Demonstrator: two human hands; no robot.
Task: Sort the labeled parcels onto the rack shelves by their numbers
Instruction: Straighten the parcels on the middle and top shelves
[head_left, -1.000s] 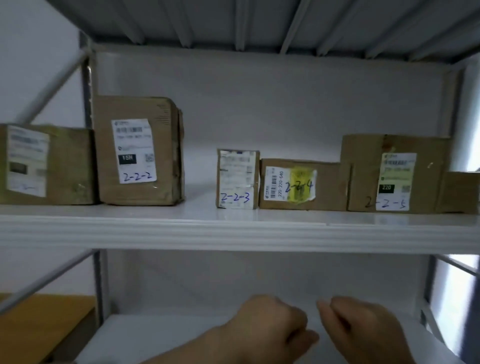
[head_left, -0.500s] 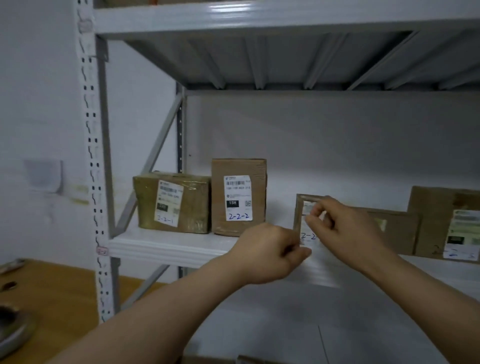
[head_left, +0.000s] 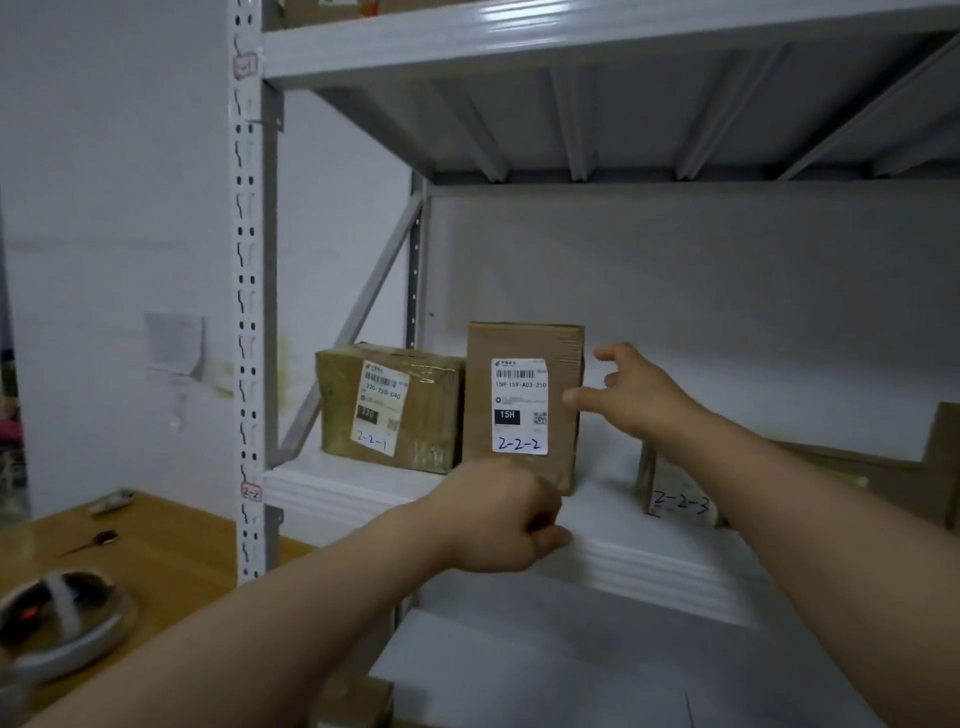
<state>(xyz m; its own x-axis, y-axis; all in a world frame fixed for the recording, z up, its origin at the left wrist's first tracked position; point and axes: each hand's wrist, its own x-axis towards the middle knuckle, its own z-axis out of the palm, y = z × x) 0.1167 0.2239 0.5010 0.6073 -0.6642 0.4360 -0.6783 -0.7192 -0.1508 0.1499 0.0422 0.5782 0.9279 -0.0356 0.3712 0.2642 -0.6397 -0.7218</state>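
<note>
Cardboard box 2-2-2 (head_left: 522, 405) stands on the shelf (head_left: 649, 561) as our right hand (head_left: 636, 397), lately at box 2-2-3 (head_left: 675, 501), reaches its edge with fingers (head_left: 610, 357) spread, our left hand (head_left: 504, 514) fisted on nothing; we judge box 2-2-3 placed.

Parcel storeroom: grey steel rack (head_left: 248, 291) with slotted upright, tagged shelves (head_left: 623, 558), numbered cardboard parcels (head_left: 522, 405) mid-frame, wooden worktop (head_left: 171, 545) lower left, bare white wall (head_left: 104, 182).

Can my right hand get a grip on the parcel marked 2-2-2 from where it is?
Probably yes. The right hand is open at the right edge of the 2-2-2 parcel. The shelf on that side is bare, and the 2-2-3 parcel stands apart.
</note>
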